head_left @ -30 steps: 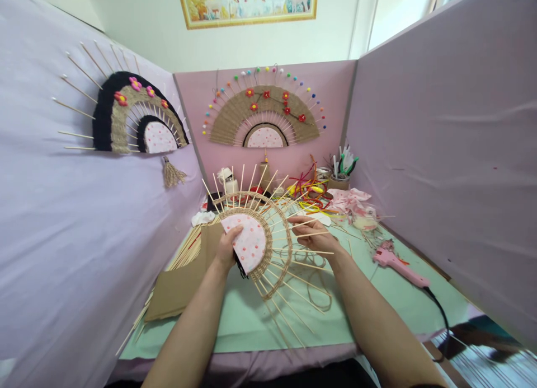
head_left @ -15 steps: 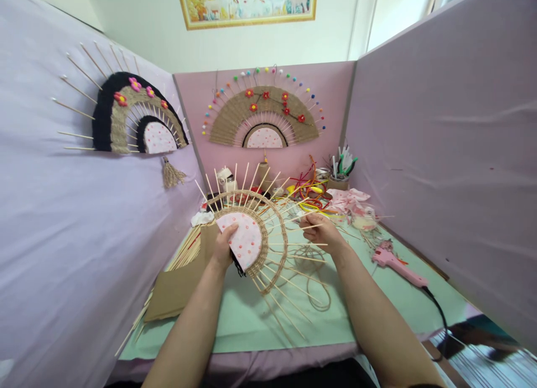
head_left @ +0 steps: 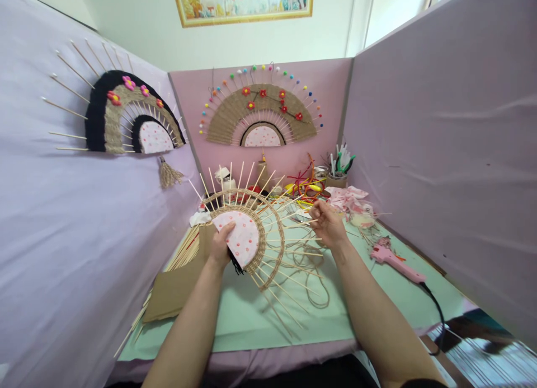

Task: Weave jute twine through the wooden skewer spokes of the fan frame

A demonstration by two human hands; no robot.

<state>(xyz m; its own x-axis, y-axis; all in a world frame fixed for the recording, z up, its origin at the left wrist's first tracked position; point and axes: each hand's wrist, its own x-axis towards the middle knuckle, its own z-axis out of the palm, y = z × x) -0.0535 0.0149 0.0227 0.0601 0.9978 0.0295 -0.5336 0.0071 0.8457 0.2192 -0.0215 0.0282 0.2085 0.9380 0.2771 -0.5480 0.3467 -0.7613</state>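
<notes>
A half-made woven fan [head_left: 274,253] stands tilted over the table, its thin wooden sticks spread out like rays. At its centre is a white half-round panel [head_left: 241,239] with pink dots, and woven bands of brown twine cross the sticks around it. My left hand [head_left: 221,245] grips the fan by the panel's straight edge, thumb on the front. A black fringe [head_left: 236,263] hangs beneath that hand. Just off the stick tips at the right, my right hand [head_left: 328,224] is closed in a pinch on the twine; the strand barely shows at the fingers. Loose twine [head_left: 316,304] lies in loops below.
A pink glue gun [head_left: 396,263] with a black cord lies at the right. Brown cardboard [head_left: 170,293] and a bundle of sticks [head_left: 184,247] lie left. Coloured pipe cleaners [head_left: 310,183] and a tool pot [head_left: 336,181] stand behind. Finished fans [head_left: 264,97] hang on the partitions.
My right hand has moved a little to the right and up, away from the stick tips. The fan and my left hand have shifted slightly left in the view.
</notes>
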